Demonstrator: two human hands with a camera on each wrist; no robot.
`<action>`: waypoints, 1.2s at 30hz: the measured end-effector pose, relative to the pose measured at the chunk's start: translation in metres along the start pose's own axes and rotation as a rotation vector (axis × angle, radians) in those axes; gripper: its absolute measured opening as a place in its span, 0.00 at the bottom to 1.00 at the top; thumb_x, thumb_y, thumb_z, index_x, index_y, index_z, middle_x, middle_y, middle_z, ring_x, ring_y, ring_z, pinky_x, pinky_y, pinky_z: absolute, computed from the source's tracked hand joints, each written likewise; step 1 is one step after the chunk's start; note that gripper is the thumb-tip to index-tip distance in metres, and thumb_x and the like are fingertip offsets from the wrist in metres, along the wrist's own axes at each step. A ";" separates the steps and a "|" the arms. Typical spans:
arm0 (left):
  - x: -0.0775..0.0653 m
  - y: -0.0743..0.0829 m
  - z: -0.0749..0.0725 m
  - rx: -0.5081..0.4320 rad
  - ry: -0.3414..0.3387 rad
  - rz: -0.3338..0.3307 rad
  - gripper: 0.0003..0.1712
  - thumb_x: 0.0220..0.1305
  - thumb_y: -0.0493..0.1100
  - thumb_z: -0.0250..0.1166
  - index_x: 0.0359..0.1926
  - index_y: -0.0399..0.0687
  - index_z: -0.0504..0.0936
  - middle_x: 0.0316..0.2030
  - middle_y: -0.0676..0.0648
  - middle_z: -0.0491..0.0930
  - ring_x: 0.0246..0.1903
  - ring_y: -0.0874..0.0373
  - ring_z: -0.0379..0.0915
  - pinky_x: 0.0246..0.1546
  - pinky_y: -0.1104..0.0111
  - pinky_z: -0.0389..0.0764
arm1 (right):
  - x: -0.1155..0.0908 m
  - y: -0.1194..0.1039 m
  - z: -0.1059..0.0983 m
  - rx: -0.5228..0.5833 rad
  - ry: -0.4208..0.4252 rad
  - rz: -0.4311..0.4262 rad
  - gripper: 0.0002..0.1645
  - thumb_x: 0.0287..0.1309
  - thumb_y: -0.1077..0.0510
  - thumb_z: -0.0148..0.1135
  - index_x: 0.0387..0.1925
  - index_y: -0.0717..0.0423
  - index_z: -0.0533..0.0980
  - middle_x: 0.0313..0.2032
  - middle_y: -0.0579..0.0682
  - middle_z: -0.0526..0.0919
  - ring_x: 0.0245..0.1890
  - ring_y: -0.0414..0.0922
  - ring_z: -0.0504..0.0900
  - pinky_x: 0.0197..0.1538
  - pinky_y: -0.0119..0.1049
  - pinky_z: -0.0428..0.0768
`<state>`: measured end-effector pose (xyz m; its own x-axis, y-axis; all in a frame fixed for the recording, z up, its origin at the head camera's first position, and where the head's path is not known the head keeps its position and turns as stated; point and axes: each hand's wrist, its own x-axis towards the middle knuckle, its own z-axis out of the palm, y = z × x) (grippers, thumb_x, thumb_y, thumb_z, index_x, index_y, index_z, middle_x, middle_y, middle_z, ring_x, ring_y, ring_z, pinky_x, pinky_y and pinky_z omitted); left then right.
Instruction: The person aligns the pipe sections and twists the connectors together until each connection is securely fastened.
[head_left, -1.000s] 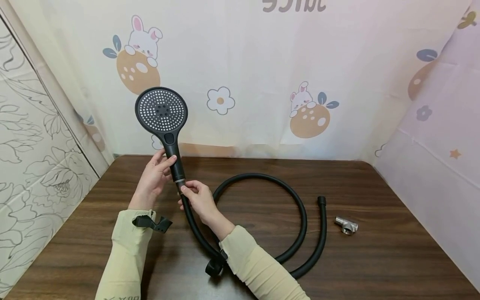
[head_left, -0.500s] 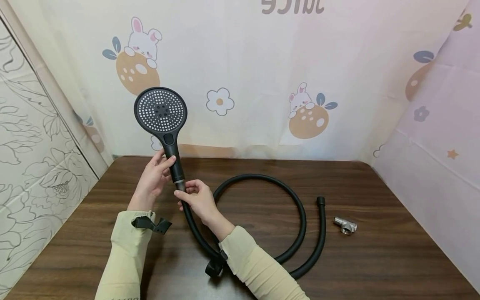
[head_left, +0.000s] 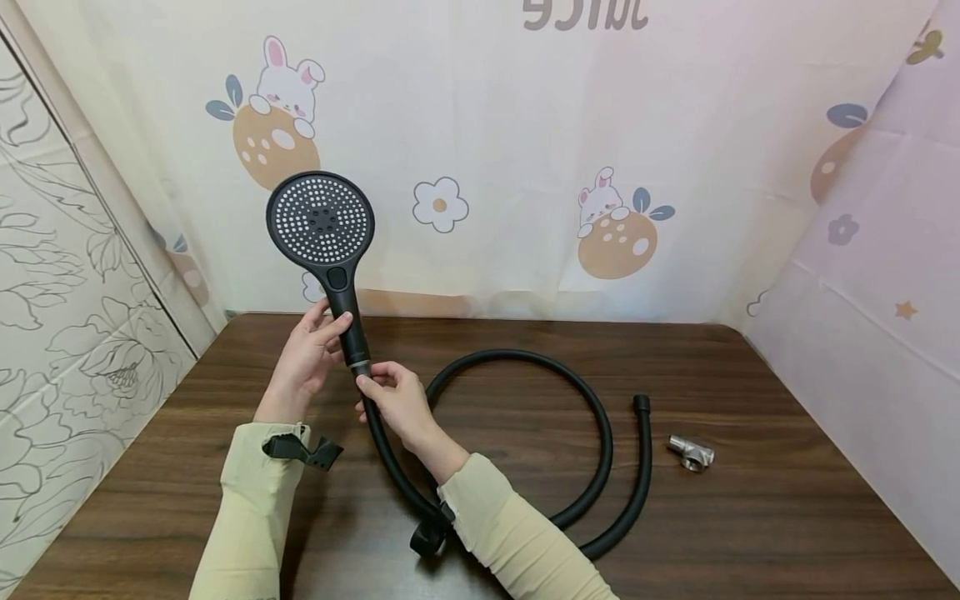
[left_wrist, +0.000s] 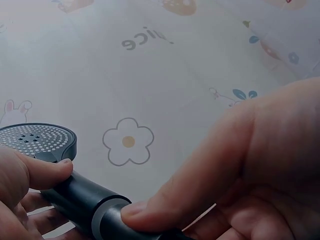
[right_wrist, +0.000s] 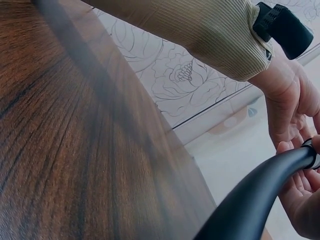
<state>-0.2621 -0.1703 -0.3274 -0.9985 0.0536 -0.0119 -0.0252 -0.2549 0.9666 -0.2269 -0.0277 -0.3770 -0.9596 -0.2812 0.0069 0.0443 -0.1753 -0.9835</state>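
Observation:
A black shower head point(head_left: 320, 218) with a round face of pale nozzles is held up, face toward the head camera. My left hand point(head_left: 303, 358) grips its handle, thumb across the front. Just below, my right hand point(head_left: 397, 400) pinches the end of the black hose point(head_left: 390, 454) where it meets the handle. In the left wrist view a grey ring point(left_wrist: 103, 212) shows at that joint, with the right thumb right beside it. The right wrist view has the hose point(right_wrist: 260, 192) curving up to the fingers.
The hose's far part loops over the brown wooden table point(head_left: 757, 500), its free end point(head_left: 642, 403) lying toward the right. Beside that end lies a small silver T-shaped fitting point(head_left: 692, 452). A printed curtain point(head_left: 510, 167) hangs behind the table.
My right thumb shifts down and back up slightly at the joint of hose and handle. The left hand keeps its grip on the shower head, which stays nearly still.

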 end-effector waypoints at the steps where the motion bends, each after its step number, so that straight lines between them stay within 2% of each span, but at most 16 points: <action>1: 0.000 0.000 0.000 0.002 -0.001 0.001 0.33 0.63 0.44 0.57 0.67 0.52 0.55 0.37 0.58 0.75 0.36 0.64 0.71 0.42 0.65 0.69 | 0.000 0.000 0.000 -0.001 -0.002 0.000 0.16 0.59 0.60 0.57 0.46 0.66 0.72 0.33 0.57 0.78 0.20 0.39 0.78 0.27 0.35 0.80; 9: -0.001 0.000 0.000 0.015 0.002 0.005 0.35 0.63 0.44 0.58 0.68 0.52 0.53 0.39 0.58 0.74 0.38 0.63 0.69 0.43 0.65 0.67 | 0.000 0.001 -0.001 -0.017 -0.029 -0.001 0.17 0.60 0.58 0.56 0.47 0.66 0.73 0.33 0.58 0.80 0.21 0.39 0.78 0.29 0.36 0.81; 16: 0.000 -0.001 -0.001 0.023 0.007 -0.002 0.34 0.63 0.44 0.57 0.67 0.51 0.54 0.41 0.57 0.73 0.37 0.63 0.69 0.41 0.68 0.70 | 0.000 0.001 -0.003 -0.003 -0.029 0.019 0.20 0.51 0.59 0.65 0.45 0.61 0.71 0.32 0.52 0.76 0.21 0.41 0.80 0.30 0.37 0.81; 20: 0.000 -0.002 -0.001 0.018 0.006 0.004 0.34 0.63 0.44 0.57 0.67 0.51 0.54 0.41 0.57 0.73 0.36 0.63 0.70 0.39 0.69 0.71 | 0.000 0.001 -0.003 -0.006 -0.009 0.016 0.19 0.49 0.62 0.66 0.43 0.61 0.70 0.31 0.51 0.74 0.21 0.41 0.79 0.29 0.37 0.81; 36: 0.000 -0.001 0.001 0.043 0.015 -0.002 0.35 0.63 0.45 0.57 0.68 0.53 0.53 0.42 0.58 0.71 0.41 0.62 0.66 0.43 0.66 0.67 | -0.001 -0.001 -0.002 -0.003 -0.024 0.019 0.16 0.58 0.60 0.58 0.46 0.65 0.72 0.32 0.55 0.78 0.21 0.39 0.79 0.30 0.36 0.81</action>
<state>-0.2622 -0.1687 -0.3284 -0.9990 0.0400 -0.0176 -0.0257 -0.2130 0.9767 -0.2266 -0.0251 -0.3768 -0.9518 -0.3066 -0.0072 0.0613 -0.1671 -0.9840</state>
